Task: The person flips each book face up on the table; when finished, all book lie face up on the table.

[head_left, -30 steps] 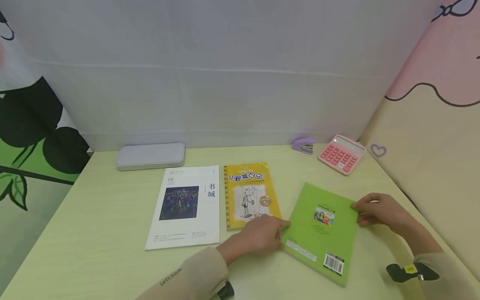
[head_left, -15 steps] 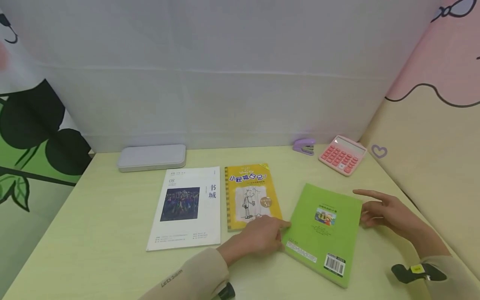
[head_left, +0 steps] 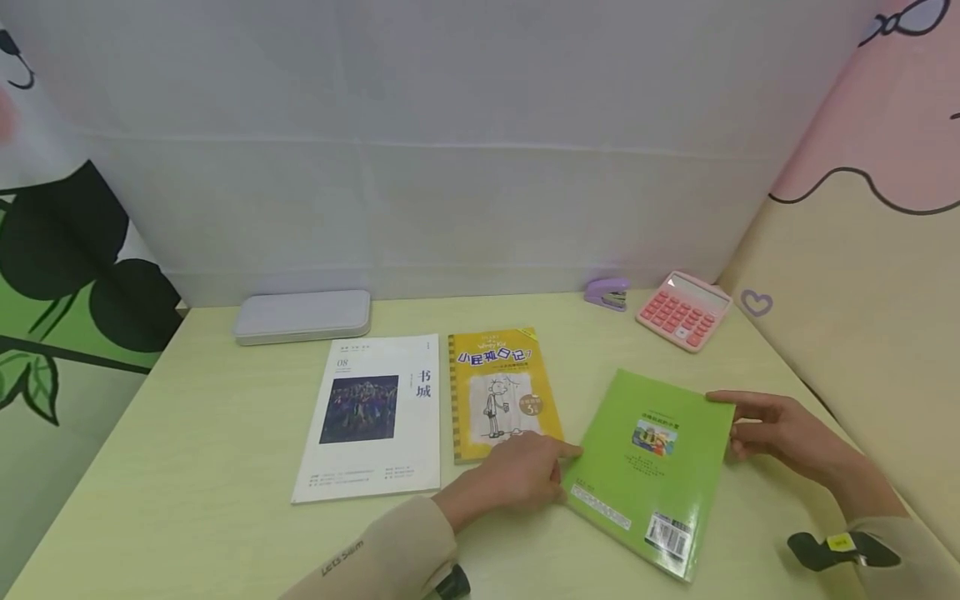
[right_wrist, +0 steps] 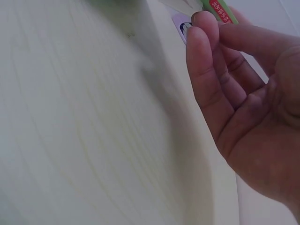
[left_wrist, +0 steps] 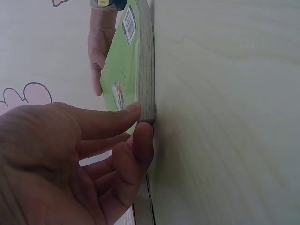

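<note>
The green book (head_left: 652, 467) lies back cover up at the desk's (head_left: 210, 467) 4 o'clock, turned askew, barcode at its near corner. Its right edge is lifted; a small picture sits mid-cover.

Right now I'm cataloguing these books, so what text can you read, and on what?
"08" and "书城": white magazine.
"小屁孩日记": yellow book.
"Let's Slim": left sleeve.
Green book, between left hand and right hand: a barcode; its print is too small.
Pink calculator: keys unreadable.
</note>
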Motion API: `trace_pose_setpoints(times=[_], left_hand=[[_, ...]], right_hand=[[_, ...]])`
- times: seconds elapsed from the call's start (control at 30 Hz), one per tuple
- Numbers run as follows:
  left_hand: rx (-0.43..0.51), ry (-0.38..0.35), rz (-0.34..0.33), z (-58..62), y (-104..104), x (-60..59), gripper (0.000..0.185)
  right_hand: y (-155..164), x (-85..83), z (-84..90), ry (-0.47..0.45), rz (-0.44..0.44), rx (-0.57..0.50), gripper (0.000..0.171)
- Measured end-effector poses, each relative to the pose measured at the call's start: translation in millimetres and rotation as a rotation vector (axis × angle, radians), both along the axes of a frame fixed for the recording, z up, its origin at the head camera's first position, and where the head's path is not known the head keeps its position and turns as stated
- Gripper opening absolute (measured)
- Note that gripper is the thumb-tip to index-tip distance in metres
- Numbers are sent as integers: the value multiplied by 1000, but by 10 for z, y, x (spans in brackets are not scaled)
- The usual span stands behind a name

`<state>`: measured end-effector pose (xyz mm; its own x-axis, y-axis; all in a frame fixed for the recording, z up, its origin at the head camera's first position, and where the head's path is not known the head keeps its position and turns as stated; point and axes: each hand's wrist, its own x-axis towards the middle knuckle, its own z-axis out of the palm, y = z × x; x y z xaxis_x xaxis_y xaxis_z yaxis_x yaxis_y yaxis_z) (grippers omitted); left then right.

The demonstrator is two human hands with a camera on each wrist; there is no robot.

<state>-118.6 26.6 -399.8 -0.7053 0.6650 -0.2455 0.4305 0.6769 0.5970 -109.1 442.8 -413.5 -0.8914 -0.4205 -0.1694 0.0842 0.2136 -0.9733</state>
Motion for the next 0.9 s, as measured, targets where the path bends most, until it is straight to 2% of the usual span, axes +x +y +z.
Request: trace_pose_setpoints(times=[0.17,0.33,0.6,0.77,0.9], left_hand=[[1,-15,0,12,-3,0,65],[-25,-18,-15,2,4,-10,75],[-117,58,-48,5,36,-12,89],[-159,118,-65,4,56,5,88],[-162,132,-56,-2,59,16,88]], right_hand=[[11,4,3,-5,21,-35,55],[17,7,18,-19,34,-76,53],[3,-12,45,-51,45,-168,57],[-3,-29,39,-43,58,-228,59],[-13,-35,44,-22,62,-249,58]])
